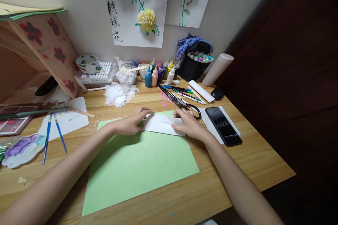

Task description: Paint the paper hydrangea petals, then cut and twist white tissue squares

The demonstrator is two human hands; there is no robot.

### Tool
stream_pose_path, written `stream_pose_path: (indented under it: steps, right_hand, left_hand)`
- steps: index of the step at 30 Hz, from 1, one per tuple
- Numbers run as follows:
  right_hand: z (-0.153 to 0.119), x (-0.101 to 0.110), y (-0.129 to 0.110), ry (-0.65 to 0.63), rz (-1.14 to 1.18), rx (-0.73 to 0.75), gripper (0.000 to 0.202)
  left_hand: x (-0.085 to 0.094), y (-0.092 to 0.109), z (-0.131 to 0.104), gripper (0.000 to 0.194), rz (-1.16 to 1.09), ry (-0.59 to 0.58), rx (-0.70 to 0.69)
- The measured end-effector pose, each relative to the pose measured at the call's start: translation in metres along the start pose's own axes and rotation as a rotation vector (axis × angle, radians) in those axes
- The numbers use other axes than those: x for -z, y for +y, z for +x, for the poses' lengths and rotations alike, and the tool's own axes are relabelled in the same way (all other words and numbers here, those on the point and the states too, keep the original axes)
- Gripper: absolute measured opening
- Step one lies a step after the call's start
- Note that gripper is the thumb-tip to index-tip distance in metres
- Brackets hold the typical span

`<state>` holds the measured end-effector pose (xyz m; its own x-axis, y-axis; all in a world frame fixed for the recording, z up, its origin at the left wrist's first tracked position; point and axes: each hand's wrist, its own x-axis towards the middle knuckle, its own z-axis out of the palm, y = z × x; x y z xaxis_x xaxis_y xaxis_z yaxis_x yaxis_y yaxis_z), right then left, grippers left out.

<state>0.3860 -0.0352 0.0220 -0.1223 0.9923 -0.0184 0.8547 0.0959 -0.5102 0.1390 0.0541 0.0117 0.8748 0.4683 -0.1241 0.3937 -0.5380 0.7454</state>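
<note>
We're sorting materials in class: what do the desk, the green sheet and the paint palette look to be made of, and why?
Desk: wood or wood-look laminate, low sheen; streaky grain.
Green sheet: paper or thin card, matt; flat, even colour.
Paint palette: probably white plastic, slightly glossy; moulded, scalloped rim.

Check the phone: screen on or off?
Looks off: the phone lies face up on white paper, its screen black, with pale streaks that look like reflections and no lit display.
</note>
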Motion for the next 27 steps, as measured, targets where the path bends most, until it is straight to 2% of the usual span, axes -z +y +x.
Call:
stream_pose_path:
  steps: [4, 9, 12, 15, 17, 18, 20, 22, 24, 27]
  right_hand:
    - [-0.002, 0.001, -0.001, 0.031, 0.163, -0.027, 0.020]
    - [-0.003, -0.002, 0.005, 0.064, 0.346, -0.080, 0.036]
    - [-0.002, -0.004, 0.006, 0.083, 0.445, -0.100, 0.034]
    - [-0.003, -0.002, 0.003, 0.268, 0.481, -0.073, 0.023]
    - [-0.007, 0.001, -0.003, 0.435, 0.421, -0.033, 0.012]
    - [-0.009, 0.002, -0.007, 0.501, 0.372, 0.000, 0.007]
    - [-0.015, 0.003, -0.015, 0.568, 0.286, 0.088, 0.003]
    - [-0.020, 0.000, -0.022, 0.553, 0.232, 0.195, 0.007]
    - [-0.022, -0.007, -0.029, 0.493, 0.174, 0.310, 0.010]
    - [-0.023, -0.020, -0.036, 0.394, 0.059, 0.452, 0.015]
  left_hand:
    - [-0.005, 0.001, -0.003, 0.070, 0.039, 0.080, 0.043]
    - [-0.008, 0.003, -0.004, 0.070, 0.028, 0.099, 0.067]
    - [-0.008, 0.005, -0.004, 0.069, 0.009, 0.146, 0.118]
    - [-0.010, 0.016, -0.004, 0.062, -0.041, 0.317, 0.217]
    - [-0.012, 0.030, -0.005, 0.051, -0.196, 0.410, 0.306]
    - [-0.014, 0.038, -0.004, 0.046, -0.319, 0.399, 0.344]
    - [-0.019, 0.056, -0.003, 0.043, -0.581, 0.254, 0.398]
    - [-0.026, 0.071, 0.000, 0.045, -0.861, 0.140, 0.398]
    - [-0.034, 0.080, 0.005, 0.042, -1.146, 0.128, 0.293]
    - [-0.046, 0.077, 0.013, 0.028, -1.368, 0.273, 0.199]
